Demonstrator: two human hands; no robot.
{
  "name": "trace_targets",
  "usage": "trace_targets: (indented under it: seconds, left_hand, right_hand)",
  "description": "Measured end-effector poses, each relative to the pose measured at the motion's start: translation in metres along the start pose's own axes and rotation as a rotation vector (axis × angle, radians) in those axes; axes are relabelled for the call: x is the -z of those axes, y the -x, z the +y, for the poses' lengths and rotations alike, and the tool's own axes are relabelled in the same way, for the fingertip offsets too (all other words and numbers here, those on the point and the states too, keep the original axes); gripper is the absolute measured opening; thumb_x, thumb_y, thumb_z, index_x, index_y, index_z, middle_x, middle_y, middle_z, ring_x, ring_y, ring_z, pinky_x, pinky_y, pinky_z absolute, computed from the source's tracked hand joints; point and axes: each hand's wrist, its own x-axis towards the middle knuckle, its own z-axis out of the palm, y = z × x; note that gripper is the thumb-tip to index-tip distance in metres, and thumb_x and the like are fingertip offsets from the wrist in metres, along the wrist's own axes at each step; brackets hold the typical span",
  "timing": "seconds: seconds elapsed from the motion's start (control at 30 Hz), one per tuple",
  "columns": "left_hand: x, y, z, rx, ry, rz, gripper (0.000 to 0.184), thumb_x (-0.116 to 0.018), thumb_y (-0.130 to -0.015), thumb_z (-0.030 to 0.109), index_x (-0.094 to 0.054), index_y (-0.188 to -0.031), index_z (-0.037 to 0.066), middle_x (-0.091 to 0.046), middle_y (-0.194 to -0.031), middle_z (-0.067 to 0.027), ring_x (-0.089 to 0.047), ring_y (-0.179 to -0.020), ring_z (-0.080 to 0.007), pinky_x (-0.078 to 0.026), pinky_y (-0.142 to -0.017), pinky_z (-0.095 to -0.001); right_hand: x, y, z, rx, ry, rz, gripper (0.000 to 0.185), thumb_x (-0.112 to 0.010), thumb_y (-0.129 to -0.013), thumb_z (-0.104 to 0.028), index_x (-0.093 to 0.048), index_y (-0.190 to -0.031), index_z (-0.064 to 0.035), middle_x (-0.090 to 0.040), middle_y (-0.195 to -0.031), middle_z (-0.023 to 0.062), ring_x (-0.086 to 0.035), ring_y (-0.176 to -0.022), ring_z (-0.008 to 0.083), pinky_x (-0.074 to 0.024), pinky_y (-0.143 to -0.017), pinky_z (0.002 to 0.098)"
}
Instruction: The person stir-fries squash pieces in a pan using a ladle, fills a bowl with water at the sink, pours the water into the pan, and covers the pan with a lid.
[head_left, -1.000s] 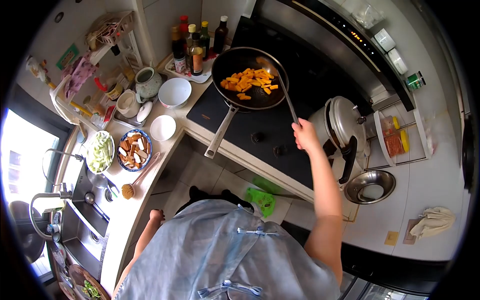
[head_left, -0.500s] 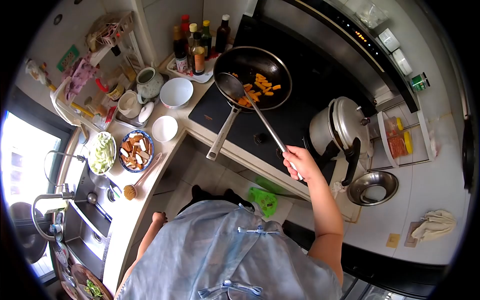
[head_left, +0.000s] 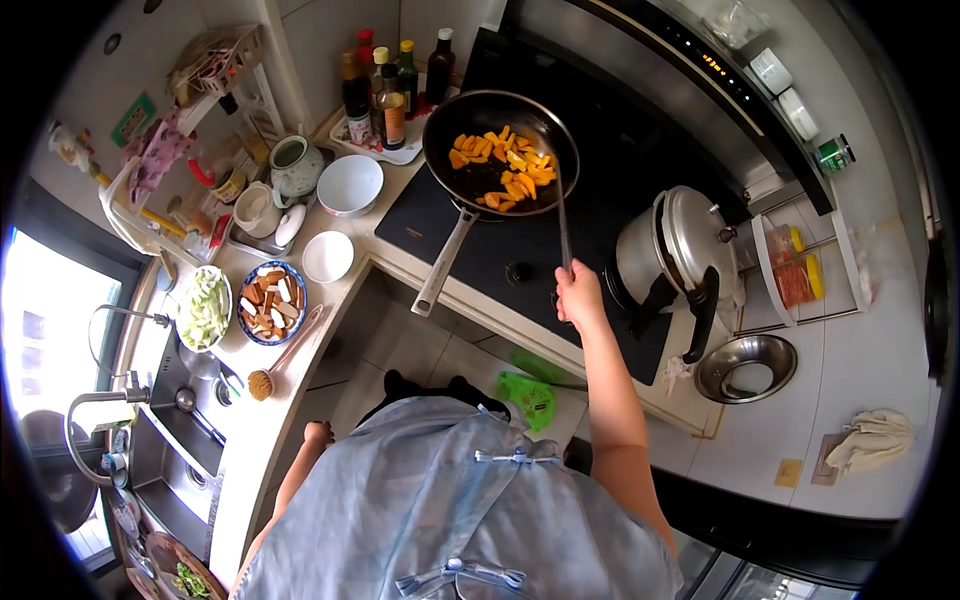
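Note:
My right hand [head_left: 580,295] is closed around the long metal handle of a cooking ladle [head_left: 564,222]. The handle runs up to the right side of a black wok [head_left: 480,195]; the ladle's head is hard to make out there. Orange strips of vegetable [head_left: 520,165] lie spread over the wok's bottom. The wok stands on the black hob, its long handle [head_left: 440,268] pointing toward me with no hand on it. My left hand [head_left: 319,433] hangs low beside my body, left of the apron, its fingers curled and nothing visible in them.
Left counter: a bowl of pale green slices [head_left: 205,308], a blue-rimmed bowl of brown and white slices [head_left: 272,302], white bowls [head_left: 350,186] and a brush [head_left: 262,384]. Sauce bottles [head_left: 390,100] stand behind. A pressure cooker [head_left: 680,240] and a steel basin [head_left: 746,369] are to the right.
My right hand has moved left and slightly up. The ladle's head has left the wok's left side, and its handle now points to the right rim. The orange strips are spread more widely.

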Motion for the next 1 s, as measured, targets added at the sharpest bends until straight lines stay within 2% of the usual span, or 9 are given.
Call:
trace_targets:
  seconds: [0.13, 0.3, 0.53, 0.67, 0.7, 0.73, 0.77, 0.87, 1.0]
  left_hand:
    - [-0.011, -0.013, -0.01, 0.068, 0.269, -0.007, 0.031, -0.038, -0.087, 0.014, -0.05, -0.108, -0.004, -0.059, -0.099, -0.0229, -0.061, -0.082, -0.0365, -0.051, -0.065, -0.0438]
    - [-0.017, -0.02, -0.015, 0.078, 0.349, -0.021, 0.03, -0.037, -0.088, 0.014, -0.051, -0.106, -0.006, -0.06, -0.094, -0.0242, -0.062, -0.077, -0.0362, -0.052, -0.061, -0.0429]
    - [-0.016, -0.007, -0.01, 0.098, 0.337, 0.038, 0.031, -0.037, -0.088, 0.015, -0.05, -0.107, -0.006, -0.059, -0.096, -0.0242, -0.061, -0.08, -0.0373, -0.052, -0.063, -0.0439]
    - [-0.016, -0.005, -0.009, 0.096, 0.292, 0.043, 0.032, -0.036, -0.088, 0.015, -0.049, -0.108, -0.006, -0.058, -0.098, -0.0241, -0.06, -0.081, -0.0379, -0.051, -0.064, -0.0444]
    - [-0.016, -0.004, -0.01, 0.093, 0.275, 0.042, 0.032, -0.036, -0.088, 0.015, -0.049, -0.108, -0.006, -0.058, -0.098, -0.0241, -0.06, -0.081, -0.0381, -0.051, -0.065, -0.0445]
    - [-0.017, -0.004, -0.01, 0.091, 0.259, 0.041, 0.032, -0.036, -0.088, 0.016, -0.049, -0.109, -0.006, -0.058, -0.098, -0.0241, -0.06, -0.081, -0.0382, -0.051, -0.065, -0.0447]
    - [-0.017, -0.005, -0.01, 0.084, 0.235, 0.041, 0.032, -0.036, -0.088, 0.016, -0.049, -0.109, -0.006, -0.058, -0.099, -0.0241, -0.06, -0.082, -0.0384, -0.051, -0.065, -0.0448]
    - [-0.016, -0.005, -0.011, 0.054, 0.124, 0.033, 0.033, -0.036, -0.088, 0.016, -0.048, -0.11, -0.006, -0.057, -0.1, -0.0241, -0.059, -0.083, -0.0389, -0.05, -0.066, -0.0452]
    - [-0.012, -0.006, -0.006, -0.04, -0.172, 0.007, 0.034, -0.036, -0.088, 0.017, -0.048, -0.11, -0.006, -0.057, -0.101, -0.0241, -0.059, -0.084, -0.0395, -0.05, -0.067, -0.0458]
  right_hand:
    - [0.015, 0.01, -0.007, -0.14, -0.359, -0.223, 0.013, -0.047, -0.091, -0.016, -0.046, -0.081, -0.0076, -0.044, -0.055, 0.0, -0.038, -0.035, 0.0073, -0.031, -0.029, 0.0246]
    - [0.002, -0.002, -0.015, -0.031, -0.226, -0.033, 0.016, -0.047, -0.09, -0.016, -0.045, -0.077, -0.008, -0.043, -0.056, -0.0007, -0.037, -0.036, 0.007, -0.0293, -0.03, 0.0226]
    - [-0.008, -0.046, -0.033, -0.06, -0.281, -0.291, 0.017, -0.048, -0.09, -0.017, -0.045, -0.077, -0.0069, -0.043, -0.057, -0.001, -0.037, -0.038, 0.0065, -0.0305, -0.032, 0.0228]
    - [0.023, -0.028, -0.041, 0.123, 0.318, -0.405, 0.015, -0.049, -0.09, -0.018, -0.052, -0.095, -0.0036, -0.043, -0.057, 0.0011, -0.038, -0.037, 0.0058, -0.029, -0.031, 0.0241]
    - [0.037, -0.023, -0.038, 0.418, 0.686, -0.286, 0.031, -0.05, -0.088, -0.018, -0.049, -0.116, -0.0045, -0.054, -0.063, 0.01, -0.052, -0.045, 0.0161, -0.0387, -0.038, 0.0308]
    - [0.057, -0.027, -0.019, 0.707, 0.907, -0.173, 0.043, -0.052, -0.087, -0.019, -0.042, -0.127, -0.0063, -0.061, -0.078, 0.018, -0.061, -0.066, 0.0302, -0.046, -0.055, 0.0377]
    - [0.067, 0.001, -0.046, 0.509, 1.061, -0.19, 0.042, -0.053, -0.086, -0.02, -0.044, -0.124, -0.0054, -0.06, -0.09, 0.0207, -0.058, -0.083, 0.0378, -0.0466, -0.071, 0.0415]
    - [0.095, 0.034, -0.065, 0.576, 1.353, -0.051, 0.034, -0.051, -0.085, -0.017, -0.047, -0.117, -0.0054, -0.06, -0.081, 0.0168, -0.059, -0.072, 0.0359, -0.0472, -0.062, 0.0447]
    - [0.104, 0.025, -0.046, 0.413, 1.023, -0.013, 0.029, -0.05, -0.086, -0.017, -0.046, -0.11, -0.0014, -0.058, -0.074, 0.0161, -0.059, -0.064, 0.032, -0.0473, -0.055, 0.0415]
